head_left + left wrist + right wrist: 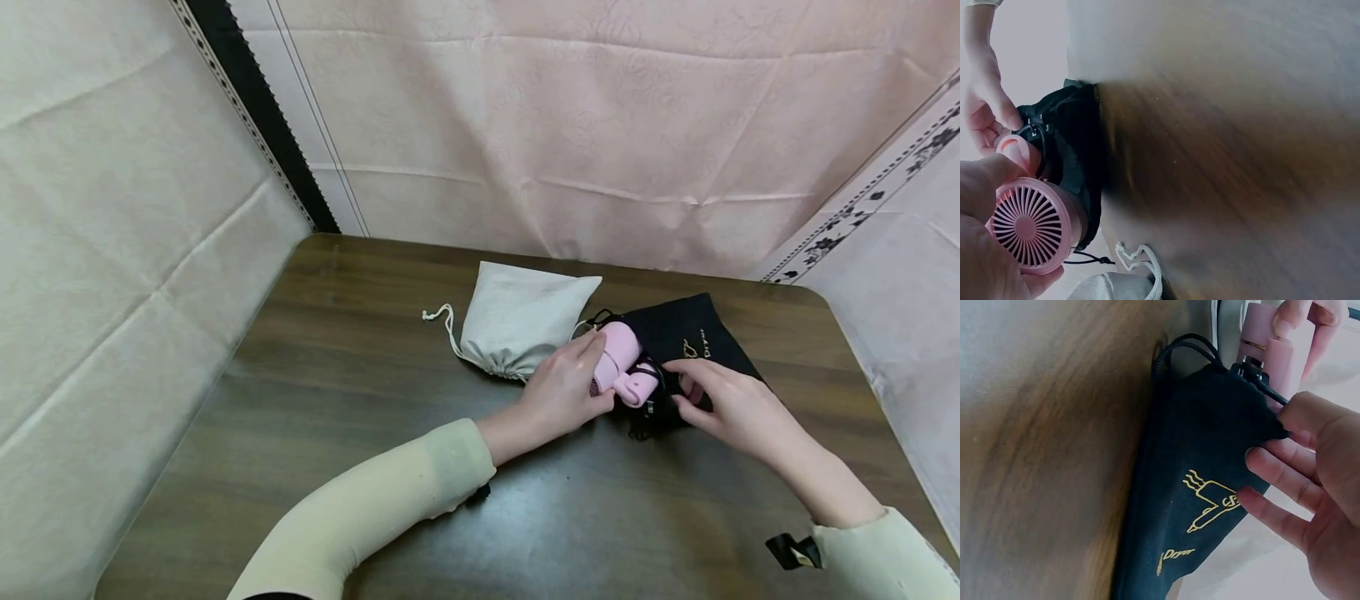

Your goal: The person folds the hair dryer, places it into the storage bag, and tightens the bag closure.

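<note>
My left hand (558, 387) grips a pink hair dryer (618, 346) around its barrel. The dryer's round slatted grille (1025, 225) faces the left wrist camera. Its folded handle (637, 385) lies alongside the barrel, by the mouth of a black drawstring bag (1204, 431). My right hand (731, 408) pinches the edge of that mouth between thumb and finger, its other fingertips close against the fabric. A gold dryer drawing and the word "Dryer" mark the bag. Black cord lies over the handle. The far end of the dryer is hidden by the bag.
Close beside on the left lies a pale drawstring bag (528, 312) with white cords. Both bags are on a dark wooden table (360, 325). Light cloth (525, 125) hangs behind the table and along both sides.
</note>
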The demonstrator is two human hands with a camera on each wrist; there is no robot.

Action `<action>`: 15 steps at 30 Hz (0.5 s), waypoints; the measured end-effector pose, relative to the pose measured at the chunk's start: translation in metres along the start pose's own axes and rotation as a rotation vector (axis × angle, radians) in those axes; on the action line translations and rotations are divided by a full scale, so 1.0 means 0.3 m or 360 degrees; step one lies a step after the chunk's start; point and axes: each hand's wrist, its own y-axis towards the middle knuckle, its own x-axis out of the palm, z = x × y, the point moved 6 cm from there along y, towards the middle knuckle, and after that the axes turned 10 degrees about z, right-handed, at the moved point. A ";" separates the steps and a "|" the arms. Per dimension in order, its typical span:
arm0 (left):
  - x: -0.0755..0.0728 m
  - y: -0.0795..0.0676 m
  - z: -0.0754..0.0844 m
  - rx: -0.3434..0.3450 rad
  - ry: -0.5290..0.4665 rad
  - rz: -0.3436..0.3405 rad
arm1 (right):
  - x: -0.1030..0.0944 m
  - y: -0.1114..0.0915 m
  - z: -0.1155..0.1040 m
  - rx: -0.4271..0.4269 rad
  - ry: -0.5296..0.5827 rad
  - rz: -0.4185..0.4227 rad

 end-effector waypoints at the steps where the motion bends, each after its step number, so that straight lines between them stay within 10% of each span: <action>1: 0.001 0.000 0.000 -0.0002 -0.0005 0.0003 | 0.004 -0.005 0.001 0.0004 0.0010 -0.0014; 15: 0.019 0.003 0.006 -0.0032 0.0043 0.0073 | 0.019 -0.033 -0.008 0.0026 0.0166 0.0036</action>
